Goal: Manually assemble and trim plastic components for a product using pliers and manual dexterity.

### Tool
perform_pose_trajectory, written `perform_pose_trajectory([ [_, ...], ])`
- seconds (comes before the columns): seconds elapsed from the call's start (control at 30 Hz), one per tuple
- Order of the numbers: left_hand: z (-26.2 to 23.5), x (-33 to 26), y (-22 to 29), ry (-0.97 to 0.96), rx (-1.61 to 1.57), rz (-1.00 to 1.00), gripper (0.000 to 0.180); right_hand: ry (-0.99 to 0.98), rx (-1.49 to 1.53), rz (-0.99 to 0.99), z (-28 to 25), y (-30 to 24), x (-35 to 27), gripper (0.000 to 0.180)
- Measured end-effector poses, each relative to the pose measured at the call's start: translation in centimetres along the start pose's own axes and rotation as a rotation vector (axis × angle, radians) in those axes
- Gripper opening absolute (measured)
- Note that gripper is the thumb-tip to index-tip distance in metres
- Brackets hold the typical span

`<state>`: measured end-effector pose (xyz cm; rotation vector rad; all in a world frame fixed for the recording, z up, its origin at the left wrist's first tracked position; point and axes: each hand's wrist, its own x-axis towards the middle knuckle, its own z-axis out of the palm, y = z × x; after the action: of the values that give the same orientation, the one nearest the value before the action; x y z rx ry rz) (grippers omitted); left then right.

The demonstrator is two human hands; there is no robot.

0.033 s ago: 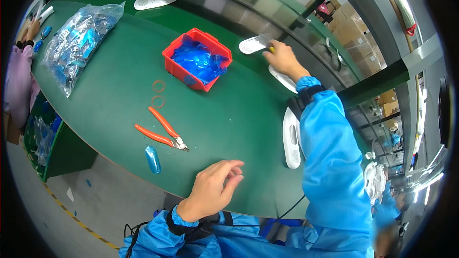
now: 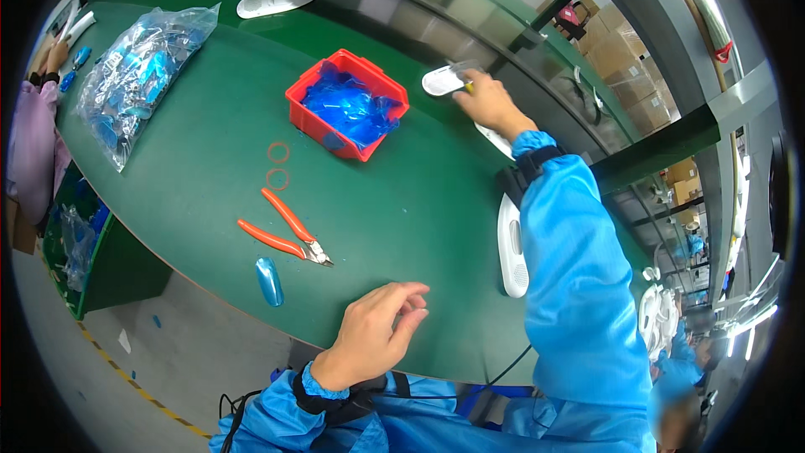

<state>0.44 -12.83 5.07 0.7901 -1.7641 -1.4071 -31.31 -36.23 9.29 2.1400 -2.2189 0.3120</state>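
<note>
Reaching far and right with right hand [image 2: 493, 107] bent-fingered beside a white shell [image 2: 439, 81]; cannot tell whether gripping the blurred yellow item [image 2: 470, 87] there. Holding left hand [image 2: 379, 329] at near centre, loosely curled, empty.

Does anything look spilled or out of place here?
Yes, slightly: a pale scrap and a small blue piece lie on the grey floor beside the green table, looking as if they may have dropped.

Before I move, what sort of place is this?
Probably a factory assembly or trimming area: a white part by the right hand and orange-handled cutters lie on a green workbench, with cardboard boxes stacked beyond.
</note>
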Motion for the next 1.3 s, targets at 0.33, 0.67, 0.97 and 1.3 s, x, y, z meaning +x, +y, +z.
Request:
perform_pose_trajectory([
  [0.33,0.5,0.4,-0.2,0.016,0.005,0.022,0.023,-0.008,0.158,0.344,-4.2,0.3,-0.6,0.046],
  [0.67,0.5,-0.2,-0.4,0.201,-0.141,0.079,0.030,0.271,0.534,0.179,-16.3,-1.4,-16.0,0.022],
  [0.97,-0.1,-1.8,2.4,-0.488,-0.696,-0.135,0.082,-0.525,0.833,-0.057,-17.5,-5.7,-25.8,0.018],
  [1.3,5.7,-9.5,-0.7,-0.445,-1.297,-0.603,0.089,-0.165,0.854,0.113,-8.4,-9.5,-29.3,0.029],
])
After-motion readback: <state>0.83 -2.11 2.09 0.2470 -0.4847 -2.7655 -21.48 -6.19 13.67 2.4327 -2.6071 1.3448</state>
